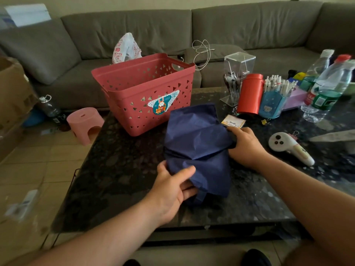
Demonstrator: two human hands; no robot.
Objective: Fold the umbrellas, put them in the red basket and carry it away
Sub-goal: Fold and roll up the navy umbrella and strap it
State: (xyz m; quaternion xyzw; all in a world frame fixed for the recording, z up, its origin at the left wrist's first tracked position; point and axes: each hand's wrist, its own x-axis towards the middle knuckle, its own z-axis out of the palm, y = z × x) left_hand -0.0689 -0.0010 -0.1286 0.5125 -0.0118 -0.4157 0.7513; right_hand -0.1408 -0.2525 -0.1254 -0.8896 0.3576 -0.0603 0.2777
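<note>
A navy blue umbrella lies collapsed and loosely bunched on the dark stone table, its cloth wrinkled. My left hand grips its near end, thumb over the cloth and fingers curled underneath. My right hand holds the umbrella's right side at mid-length, fingers tucked into the fabric. The red perforated basket stands just behind and left of the umbrella on the table's far left part; what I can see of its inside is bare.
On the table's right are a red tin, a blue pen holder, a clear acrylic box, water bottles, a white controller and binder clips. A grey sofa runs behind. A pink stool and cardboard boxes sit on the floor left.
</note>
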